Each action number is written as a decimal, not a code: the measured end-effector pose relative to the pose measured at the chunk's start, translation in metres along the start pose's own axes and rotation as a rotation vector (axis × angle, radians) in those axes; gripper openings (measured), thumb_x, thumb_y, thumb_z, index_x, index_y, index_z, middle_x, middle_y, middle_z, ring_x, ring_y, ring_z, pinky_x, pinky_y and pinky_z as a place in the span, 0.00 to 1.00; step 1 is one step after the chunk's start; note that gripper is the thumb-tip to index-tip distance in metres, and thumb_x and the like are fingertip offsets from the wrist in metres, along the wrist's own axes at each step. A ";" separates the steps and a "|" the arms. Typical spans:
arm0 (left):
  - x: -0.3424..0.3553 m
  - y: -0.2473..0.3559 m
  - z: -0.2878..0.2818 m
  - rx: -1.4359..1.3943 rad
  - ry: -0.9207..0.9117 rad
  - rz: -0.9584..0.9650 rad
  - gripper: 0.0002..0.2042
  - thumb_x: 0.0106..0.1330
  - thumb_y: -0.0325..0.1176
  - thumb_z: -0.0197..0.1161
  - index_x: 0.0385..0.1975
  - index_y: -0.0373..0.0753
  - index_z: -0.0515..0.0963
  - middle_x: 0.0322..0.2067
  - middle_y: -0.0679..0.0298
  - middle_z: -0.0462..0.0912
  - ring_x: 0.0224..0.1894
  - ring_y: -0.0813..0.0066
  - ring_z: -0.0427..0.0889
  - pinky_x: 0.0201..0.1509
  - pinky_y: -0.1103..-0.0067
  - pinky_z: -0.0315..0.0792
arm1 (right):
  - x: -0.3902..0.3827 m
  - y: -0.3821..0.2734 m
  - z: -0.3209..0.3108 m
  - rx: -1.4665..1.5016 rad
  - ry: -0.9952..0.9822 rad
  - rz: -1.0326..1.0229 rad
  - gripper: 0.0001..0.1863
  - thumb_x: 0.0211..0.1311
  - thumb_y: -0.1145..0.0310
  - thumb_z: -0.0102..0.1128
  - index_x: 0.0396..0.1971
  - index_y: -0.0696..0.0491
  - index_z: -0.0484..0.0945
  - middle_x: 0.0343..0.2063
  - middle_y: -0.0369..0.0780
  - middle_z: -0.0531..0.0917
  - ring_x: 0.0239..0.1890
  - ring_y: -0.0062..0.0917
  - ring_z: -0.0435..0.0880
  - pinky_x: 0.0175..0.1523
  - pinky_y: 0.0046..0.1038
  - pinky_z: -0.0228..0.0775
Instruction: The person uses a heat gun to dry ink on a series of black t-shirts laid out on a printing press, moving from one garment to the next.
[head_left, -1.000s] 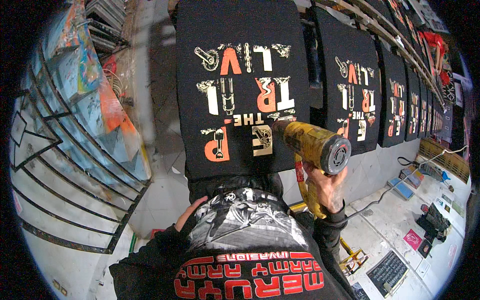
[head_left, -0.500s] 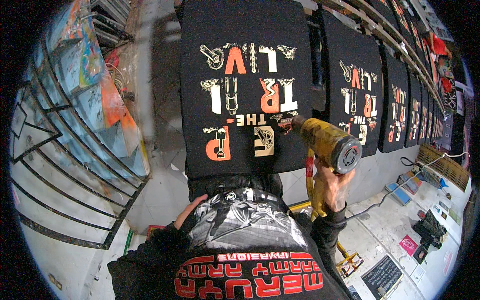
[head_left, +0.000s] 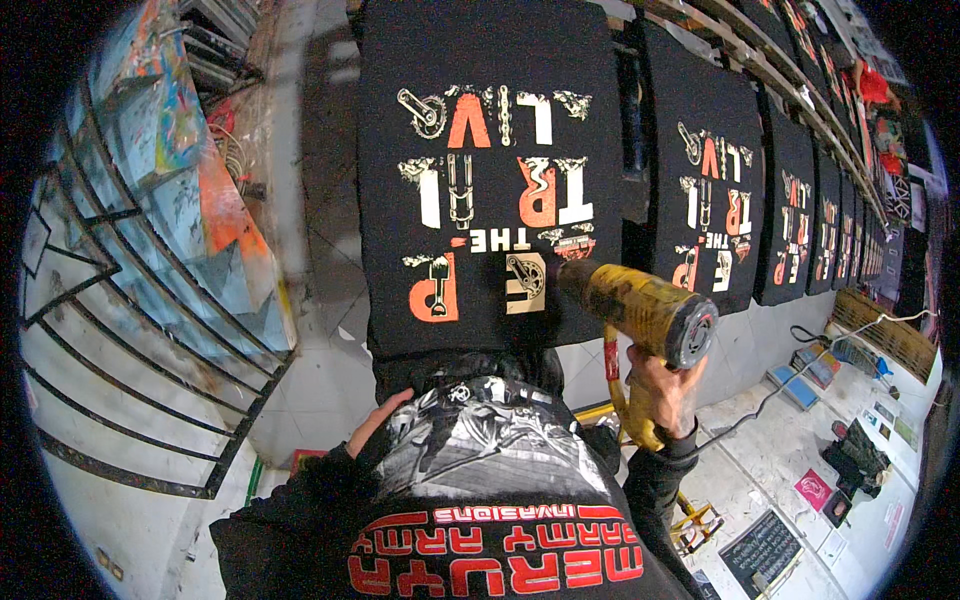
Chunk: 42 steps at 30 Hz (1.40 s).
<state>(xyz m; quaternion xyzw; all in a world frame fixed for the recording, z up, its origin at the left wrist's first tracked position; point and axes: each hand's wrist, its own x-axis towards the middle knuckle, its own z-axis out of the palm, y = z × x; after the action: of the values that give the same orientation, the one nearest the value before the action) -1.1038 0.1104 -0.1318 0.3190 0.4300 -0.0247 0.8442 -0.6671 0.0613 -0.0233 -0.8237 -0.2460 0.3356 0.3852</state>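
Observation:
My right hand is closed on the handle of a worn yellow heat gun, whose dark nozzle points at the lower right of the print on the nearest black shirt; I cannot tell if it touches the fabric. The shirt lies spread flat with an orange, white and tan print. My left hand rests at my waist against my printed black shirt, one finger stretched out and the rest hidden. A grey cord runs from beside my right hand.
Printed shirts line a rack off to the right. Left are a black metal frame and a paint-stained board. At lower right is a white surface with small items. Red items show at far upper right.
The heat gun has shifted about: first right and slightly up, then back down over the print's lower right. It sits a little lower and further right than a second ago.

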 end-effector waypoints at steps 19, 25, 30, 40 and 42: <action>-0.004 0.009 -0.001 0.187 -0.037 0.051 0.30 0.72 0.31 0.53 0.72 0.36 0.54 0.69 0.56 0.61 0.70 0.70 0.60 0.74 0.76 0.51 | 0.023 -0.020 0.026 -0.026 0.050 -0.139 0.30 0.48 0.76 0.72 0.53 0.57 0.71 0.44 0.45 0.81 0.37 0.29 0.83 0.38 0.29 0.78; -0.008 0.017 0.005 0.232 0.002 0.087 0.29 0.73 0.31 0.52 0.72 0.36 0.55 0.70 0.56 0.60 0.71 0.69 0.58 0.74 0.75 0.50 | 0.033 -0.030 0.056 -0.258 0.045 -0.356 0.29 0.50 0.77 0.69 0.54 0.58 0.70 0.43 0.44 0.82 0.36 0.27 0.84 0.36 0.28 0.77; -0.009 0.020 0.012 0.053 0.017 0.026 0.29 0.71 0.30 0.54 0.72 0.37 0.55 0.70 0.56 0.60 0.72 0.68 0.59 0.75 0.74 0.50 | 0.030 -0.082 0.073 0.232 -0.064 -0.028 0.32 0.51 0.78 0.68 0.58 0.59 0.67 0.45 0.43 0.83 0.40 0.27 0.83 0.43 0.30 0.77; 0.004 -0.004 0.002 0.059 -0.012 0.011 0.30 0.70 0.32 0.55 0.72 0.38 0.56 0.70 0.56 0.60 0.72 0.65 0.58 0.76 0.73 0.48 | 0.036 -0.049 0.058 0.671 -0.171 0.229 0.39 0.50 0.74 0.68 0.63 0.59 0.59 0.54 0.46 0.77 0.51 0.32 0.80 0.55 0.36 0.74; 0.005 -0.002 0.002 0.085 -0.021 0.023 0.30 0.70 0.33 0.55 0.72 0.38 0.56 0.70 0.56 0.60 0.72 0.66 0.58 0.76 0.73 0.48 | 0.034 -0.044 0.054 0.614 -0.190 0.198 0.40 0.51 0.75 0.67 0.64 0.58 0.57 0.55 0.46 0.75 0.53 0.33 0.79 0.57 0.36 0.73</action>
<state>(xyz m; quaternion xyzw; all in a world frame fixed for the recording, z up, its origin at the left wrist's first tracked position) -1.0998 0.1093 -0.1355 0.3592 0.4162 -0.0365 0.8345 -0.6916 0.1346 -0.0264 -0.6544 -0.0870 0.5049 0.5562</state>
